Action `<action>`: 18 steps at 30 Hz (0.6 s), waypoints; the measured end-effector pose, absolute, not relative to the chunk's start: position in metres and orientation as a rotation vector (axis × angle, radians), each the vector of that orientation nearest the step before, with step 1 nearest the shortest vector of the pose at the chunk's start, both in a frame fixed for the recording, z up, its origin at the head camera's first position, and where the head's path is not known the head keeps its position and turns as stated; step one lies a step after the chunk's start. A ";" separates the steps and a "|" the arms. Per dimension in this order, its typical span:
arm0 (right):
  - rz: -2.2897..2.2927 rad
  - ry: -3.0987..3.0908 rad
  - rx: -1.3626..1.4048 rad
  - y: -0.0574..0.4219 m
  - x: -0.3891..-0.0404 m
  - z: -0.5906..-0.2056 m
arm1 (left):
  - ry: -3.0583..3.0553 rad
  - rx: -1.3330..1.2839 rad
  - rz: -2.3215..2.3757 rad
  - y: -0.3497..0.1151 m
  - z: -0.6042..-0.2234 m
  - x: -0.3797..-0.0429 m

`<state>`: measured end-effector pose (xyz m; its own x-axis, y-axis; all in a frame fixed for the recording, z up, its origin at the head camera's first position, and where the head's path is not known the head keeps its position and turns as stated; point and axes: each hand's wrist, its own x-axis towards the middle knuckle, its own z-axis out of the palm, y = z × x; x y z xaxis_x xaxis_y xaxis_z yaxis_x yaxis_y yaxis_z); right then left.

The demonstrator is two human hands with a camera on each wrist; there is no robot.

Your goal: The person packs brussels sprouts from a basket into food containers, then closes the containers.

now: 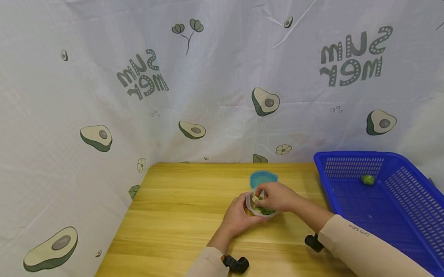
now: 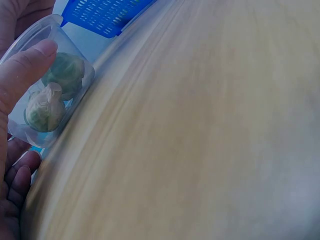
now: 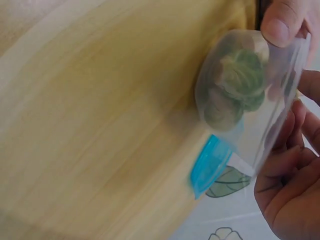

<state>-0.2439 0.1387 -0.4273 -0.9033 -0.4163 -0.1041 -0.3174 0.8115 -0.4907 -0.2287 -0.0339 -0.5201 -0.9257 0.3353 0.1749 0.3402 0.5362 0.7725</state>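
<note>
A small clear plastic container stands on the wooden table, with several green Brussels sprouts inside. My left hand grips its side, thumb over the near wall and fingers around the far one. Over the container's mouth, my right hand has its fingers curled, and a pale-ended Brussels sprout is pinched between thumb and fingertips. Through the cloudy wall in the right wrist view, sprouts lie together at the bottom. Most of the pinched one is hidden by the fingers.
A blue lid lies just behind the container. To the right stands a large blue slotted basket, with a single Brussels sprout near its far end. A printed white curtain hangs behind and left of the table.
</note>
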 end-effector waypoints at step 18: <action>-0.605 2.867 -0.597 0.135 -0.239 -0.430 | -2.770 -0.587 -1.391 -0.033 -0.516 -0.226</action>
<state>-0.2393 0.1345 -0.4304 -0.9092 -0.4114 -0.0644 -0.3503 0.8392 -0.4160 -0.2264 -0.0333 -0.5165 -0.9307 0.3324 0.1526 0.3209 0.5418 0.7768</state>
